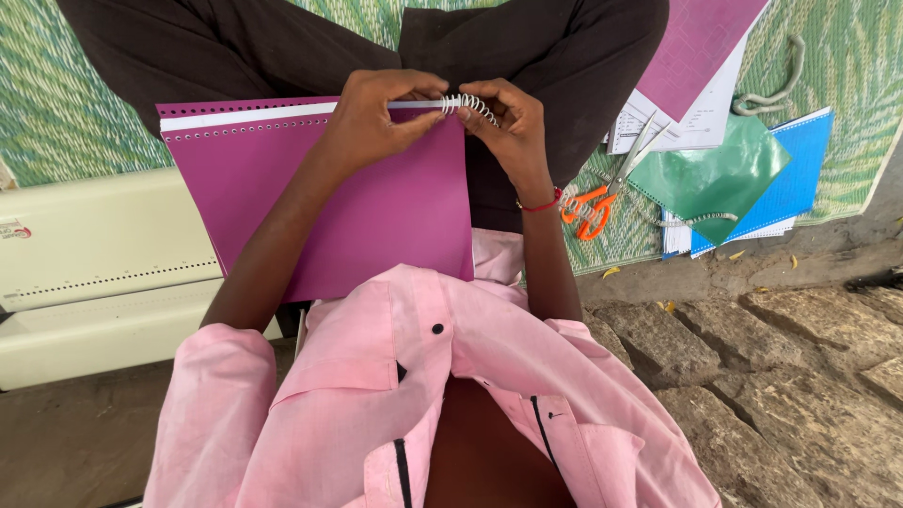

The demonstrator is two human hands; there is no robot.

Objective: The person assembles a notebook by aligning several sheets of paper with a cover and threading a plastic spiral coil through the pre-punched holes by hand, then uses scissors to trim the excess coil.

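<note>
A magenta-covered booklet (357, 207) with a punched top edge rests on my lap. My left hand (376, 118) grips its top edge near the right corner. My right hand (513, 127) pinches a white spiral binding coil (467, 103) at that same corner, where the coil sits in the punched holes. White pages show under the cover along the punched edge.
A cream binding machine (94, 273) stands at my left. Orange-handled scissors (602, 193), green (715, 174) and blue (800, 179) plastic covers, a loose coil, white papers and a magenta sheet (696, 47) lie on the green woven mat at right. Rough stone floor lies at lower right.
</note>
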